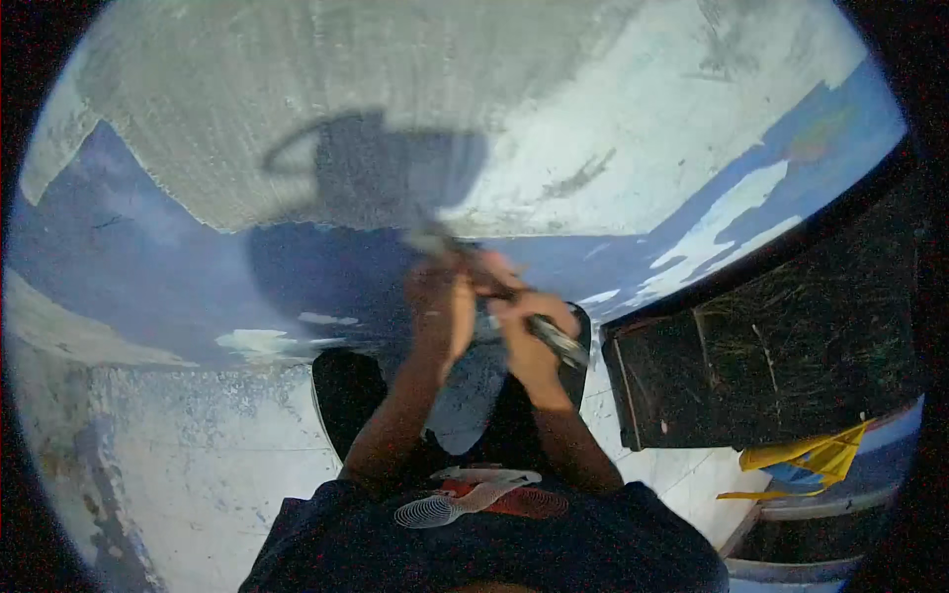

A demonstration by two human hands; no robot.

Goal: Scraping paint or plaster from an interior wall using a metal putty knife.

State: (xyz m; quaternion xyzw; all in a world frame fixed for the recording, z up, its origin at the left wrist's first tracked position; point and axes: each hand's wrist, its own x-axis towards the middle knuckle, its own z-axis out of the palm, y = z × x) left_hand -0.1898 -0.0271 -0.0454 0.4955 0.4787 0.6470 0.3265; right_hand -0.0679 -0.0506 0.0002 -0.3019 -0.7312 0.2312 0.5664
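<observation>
Both of my hands are raised in front of a wall [511, 178], close to its blue lower band [593, 252]. My left hand [439, 296] is closed around the upper part of a blurred long hand tool [552, 337]. Further down the same tool, my right hand [530, 315] grips it, and a shiny metal end sticks out past that hand. The tool slants from upper left to lower right. Its far end is smeared by motion near the wall, so its exact kind cannot be told.
Ragged pale patches [259, 342] break the blue paint. A dark board or chest [741, 363] stands close on my right, with a yellow cloth or bag [815, 456] below it. My dark-clad knees [348, 393] are bent above a pale floor [200, 474]. My shadow falls across the wall.
</observation>
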